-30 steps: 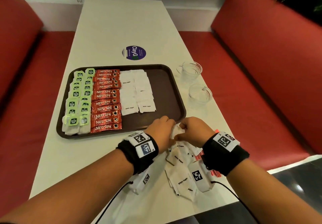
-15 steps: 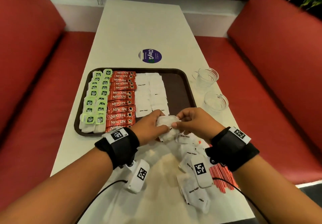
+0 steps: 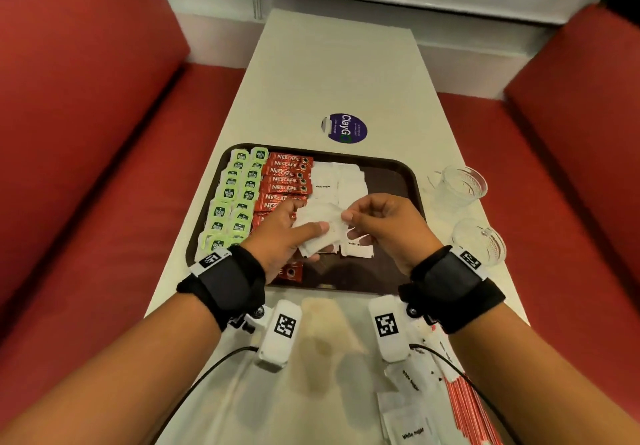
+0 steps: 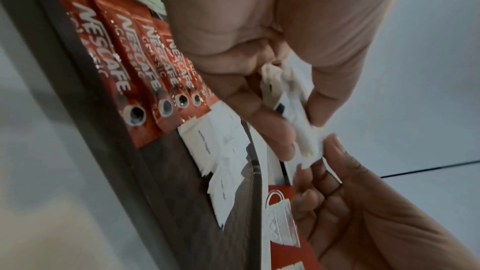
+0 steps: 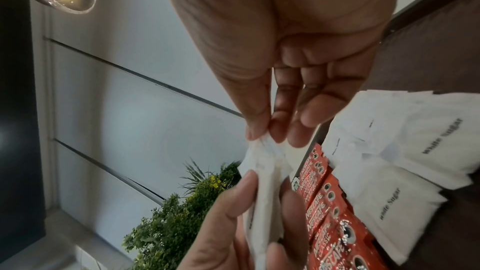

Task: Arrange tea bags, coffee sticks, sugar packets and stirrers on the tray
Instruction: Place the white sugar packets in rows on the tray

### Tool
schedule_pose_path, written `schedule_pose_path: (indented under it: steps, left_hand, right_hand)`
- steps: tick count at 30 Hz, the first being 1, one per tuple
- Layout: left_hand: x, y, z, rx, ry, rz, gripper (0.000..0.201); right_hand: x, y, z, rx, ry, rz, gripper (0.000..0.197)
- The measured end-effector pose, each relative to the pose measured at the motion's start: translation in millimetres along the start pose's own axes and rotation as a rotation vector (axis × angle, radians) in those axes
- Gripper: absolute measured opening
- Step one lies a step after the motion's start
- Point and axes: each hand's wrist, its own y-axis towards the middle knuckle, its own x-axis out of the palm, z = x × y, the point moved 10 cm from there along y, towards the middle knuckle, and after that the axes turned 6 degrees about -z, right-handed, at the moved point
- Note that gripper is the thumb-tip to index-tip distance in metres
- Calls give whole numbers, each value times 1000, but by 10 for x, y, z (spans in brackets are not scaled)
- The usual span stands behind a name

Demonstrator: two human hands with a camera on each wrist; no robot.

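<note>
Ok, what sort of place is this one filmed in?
Probably a cafe or fast-food booth: red padded bench seats flank a narrow white table bearing a round ClayGo sticker, with a brown serving tray on it.

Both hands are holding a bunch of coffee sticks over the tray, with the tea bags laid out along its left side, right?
Not quite. The left hand and right hand hold white sugar packets, not coffee sticks, as the head view shows. They are over the tray, and the tea bags do line its left side.

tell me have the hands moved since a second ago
Yes. Both the left hand and right hand went from the tray's near rim to over its middle, holding sugar packets.
</note>
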Motion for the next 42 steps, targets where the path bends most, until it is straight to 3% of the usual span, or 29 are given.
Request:
schedule_pose_path:
  steps: [5, 11, 14, 18, 22, 27, 31, 34, 37, 39, 42]
  left_hand:
    - [-156, -13, 17, 20, -76, 13, 34]
    - [-427, -24, 4, 52, -104, 88, 36]
    - [-591, -32, -27, 59, -88, 150, 34]
    - [-690, -32, -95, 48, -77, 177, 47]
    - [-696, -20, -118, 38, -77, 183, 52]
    - [-684, -20, -144, 24, -60, 180, 56]
    - [-636, -39, -155, 15, -26, 170, 46]
    - [-570, -33, -145, 26, 6, 143, 46]
    - [-474, -12, -133, 34, 74, 107, 54]
    - [-378, 10, -132, 36, 136, 70, 55]
    - [-247, 30, -159, 32, 164, 11, 55]
  right_hand:
    - [-1, 121, -12, 6, 42, 1, 12]
    - [-69, 203, 233, 80, 48, 15, 7]
    - [-48, 231, 413, 129, -78, -31, 4]
    - [113, 278, 612, 195, -359, -117, 4]
    - [192, 373, 613, 199, -608, -84, 5]
    - [254, 451, 590, 214, -654, -26, 7]
    - [255, 469, 558, 222, -816, -16, 12]
    - [177, 408, 354, 118, -747, 78, 20]
    - [310, 300, 173, 41, -428, -20, 31]
    - [421, 233, 133, 45, -250, -105, 25]
    - [381, 203, 169, 46, -193, -109, 16]
